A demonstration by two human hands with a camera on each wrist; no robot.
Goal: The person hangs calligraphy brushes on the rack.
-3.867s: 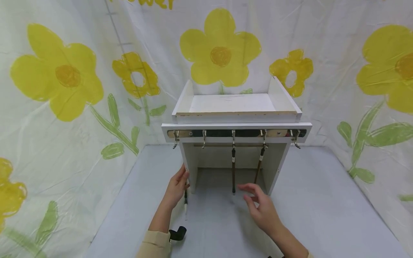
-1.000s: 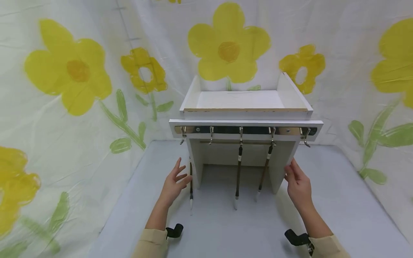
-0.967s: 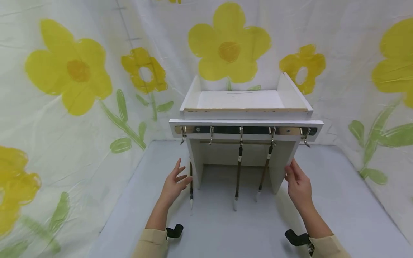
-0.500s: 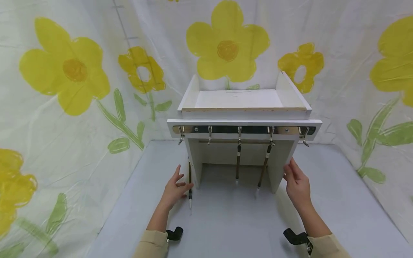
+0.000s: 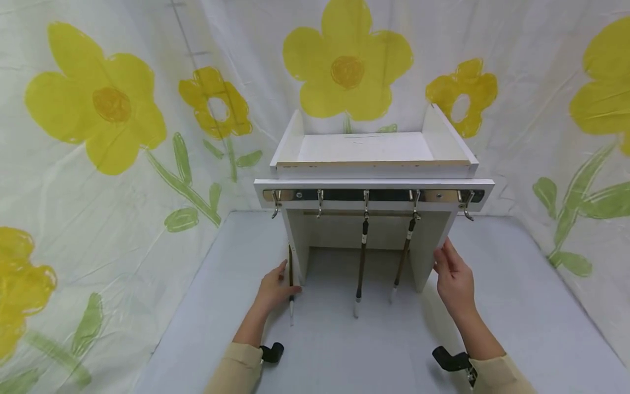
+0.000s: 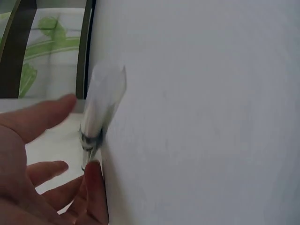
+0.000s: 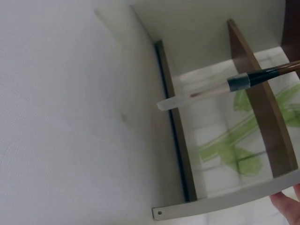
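Observation:
My left hand is beside a slim brush at the outer left side of the white shelf, fingers spread. In the left wrist view, the brush's clear-capped tip lies between thumb and fingers; a fingertip is close to or touching it. What the brush hangs from cannot be seen. My right hand rests against the shelf's right side panel, thumb at its front edge. Two more brushes hang from hooks: a middle brush and a right brush. The right wrist view shows a capped brush tip.
A metal hook rail runs along the shelf front. Its left hook, second hook and far-right hook carry nothing. The shelf stands on a pale table before a flower-painted sheet.
My right hand has gone from near the middle brush to the right panel. My left hand drew off the left panel, then closed in on the left brush. The middle brush swings back and forth.

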